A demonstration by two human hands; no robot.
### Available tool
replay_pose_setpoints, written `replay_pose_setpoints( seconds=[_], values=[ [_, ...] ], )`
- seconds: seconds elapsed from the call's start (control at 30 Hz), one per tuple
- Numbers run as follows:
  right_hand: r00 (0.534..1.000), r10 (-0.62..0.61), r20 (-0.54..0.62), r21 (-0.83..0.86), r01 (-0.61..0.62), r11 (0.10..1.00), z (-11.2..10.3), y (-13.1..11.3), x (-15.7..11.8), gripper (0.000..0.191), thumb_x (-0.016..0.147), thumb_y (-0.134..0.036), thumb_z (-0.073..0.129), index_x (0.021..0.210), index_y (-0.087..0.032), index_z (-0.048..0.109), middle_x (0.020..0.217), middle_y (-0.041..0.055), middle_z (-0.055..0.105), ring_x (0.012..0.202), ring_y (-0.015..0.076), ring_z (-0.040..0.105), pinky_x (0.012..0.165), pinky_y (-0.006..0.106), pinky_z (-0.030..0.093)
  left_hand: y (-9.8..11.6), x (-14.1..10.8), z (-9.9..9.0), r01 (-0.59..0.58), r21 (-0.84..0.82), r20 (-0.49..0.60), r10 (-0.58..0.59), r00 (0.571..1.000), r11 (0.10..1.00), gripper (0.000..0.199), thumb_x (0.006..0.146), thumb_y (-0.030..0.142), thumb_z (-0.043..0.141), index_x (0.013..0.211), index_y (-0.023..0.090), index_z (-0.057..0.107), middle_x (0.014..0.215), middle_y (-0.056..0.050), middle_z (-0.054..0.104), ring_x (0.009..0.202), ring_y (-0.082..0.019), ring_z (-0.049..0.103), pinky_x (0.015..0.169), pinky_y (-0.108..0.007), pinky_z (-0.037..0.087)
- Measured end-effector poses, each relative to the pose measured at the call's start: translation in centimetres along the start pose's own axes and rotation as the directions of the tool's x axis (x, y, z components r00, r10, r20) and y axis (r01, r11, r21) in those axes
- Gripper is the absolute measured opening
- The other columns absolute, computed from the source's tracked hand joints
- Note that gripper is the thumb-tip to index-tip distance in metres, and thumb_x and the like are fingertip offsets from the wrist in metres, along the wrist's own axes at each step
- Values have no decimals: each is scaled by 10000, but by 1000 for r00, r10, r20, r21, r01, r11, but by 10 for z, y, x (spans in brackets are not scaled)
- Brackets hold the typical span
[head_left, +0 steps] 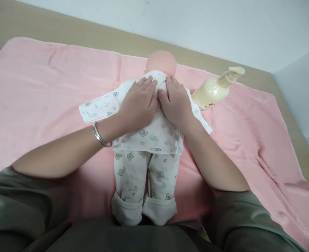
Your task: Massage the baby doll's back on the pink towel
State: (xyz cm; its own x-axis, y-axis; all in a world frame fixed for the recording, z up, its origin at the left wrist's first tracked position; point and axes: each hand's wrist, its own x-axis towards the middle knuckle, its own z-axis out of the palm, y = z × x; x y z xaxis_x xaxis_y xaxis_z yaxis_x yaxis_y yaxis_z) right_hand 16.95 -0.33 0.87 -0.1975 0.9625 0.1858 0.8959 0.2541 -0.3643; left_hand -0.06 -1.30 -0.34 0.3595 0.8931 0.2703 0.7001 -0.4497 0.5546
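Note:
A baby doll (161, 60) lies on a pink blanket, its bald head pointing away from me. It wears a white long-sleeved top (154, 140) printed with small bears and clouds, and matching trousers (133, 171) with turned-up cuffs. My left hand (140, 101) lies flat on the upper left of the top, fingers stretched toward the head. On the upper right rests my right hand (176, 101), also flat, its thumb close to my left hand. Both hands hide much of the chest area. A silver bangle (101, 134) circles my left wrist.
The pink blanket (51, 77) covers most of the wooden table (91, 33), with wrinkles at the right. A cream pump bottle (212, 90) lies tilted beside the doll's right-side sleeve. A white wall (222, 28) rises behind the table's far edge.

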Motion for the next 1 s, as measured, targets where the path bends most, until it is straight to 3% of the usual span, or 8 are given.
replay_pose_setpoints(
  seconds=[0.2,0.3,0.4,0.5,0.67,0.87,1.0],
  values=[
    [999,13,36,-84,-10,996,-1,-29,-24,648,1057,-331,345,1644,-56,354,1751,189,317,1650,405,261,1359,640,216,-10,21,0,132,68,68,-136,988,989,761,991,441,198,1580,6,404,1722,-154,367,1627,-283,304,1391,-494,176],
    [999,-52,-6,-109,51,993,6,-46,-42,638,1035,-285,361,1634,-68,377,1758,168,309,1661,422,210,1359,682,184,-15,23,2,141,21,39,-142,989,990,812,967,570,125,1562,112,433,1709,-37,414,1613,-227,319,1387,-454,199],
    [995,-92,-35,-119,87,989,11,-54,-51,646,1013,-231,354,1630,-42,381,1751,160,329,1667,409,197,1380,650,160,-20,22,6,136,-3,-4,-136,991,991,857,948,638,92,1531,143,479,1677,-21,466,1584,-226,370,1371,-453,241],
    [993,-114,-22,-107,111,988,11,-48,-46,652,1005,-210,343,1629,-27,386,1749,152,337,1668,386,207,1391,607,173,-23,21,9,107,-26,-47,-108,993,994,842,971,663,112,1503,156,523,1653,-39,499,1562,-252,412,1362,-482,272],
    [989,-148,-22,29,148,988,6,-20,-21,585,1017,-287,382,1579,-178,501,1725,48,411,1649,305,305,1385,592,212,-28,20,11,43,-53,-95,-48,994,998,754,1034,662,182,1474,181,561,1610,-81,550,1535,-287,464,1347,-516,313],
    [997,-50,-56,60,53,997,7,-1,-7,585,1022,-365,420,1574,-189,502,1724,76,407,1638,331,332,1366,633,223,-32,17,16,-1,-114,-162,-17,987,993,546,1064,546,368,1423,214,609,1594,-89,571,1542,-311,466,1349,-520,315],
    [997,-51,-59,47,54,997,8,-4,-9,573,1032,-369,400,1571,-203,501,1723,74,410,1637,324,337,1365,634,225,-27,18,14,28,-76,-151,-40,988,997,592,1047,521,350,1448,162,596,1599,-91,565,1535,-302,470,1346,-535,322]
  ],
)
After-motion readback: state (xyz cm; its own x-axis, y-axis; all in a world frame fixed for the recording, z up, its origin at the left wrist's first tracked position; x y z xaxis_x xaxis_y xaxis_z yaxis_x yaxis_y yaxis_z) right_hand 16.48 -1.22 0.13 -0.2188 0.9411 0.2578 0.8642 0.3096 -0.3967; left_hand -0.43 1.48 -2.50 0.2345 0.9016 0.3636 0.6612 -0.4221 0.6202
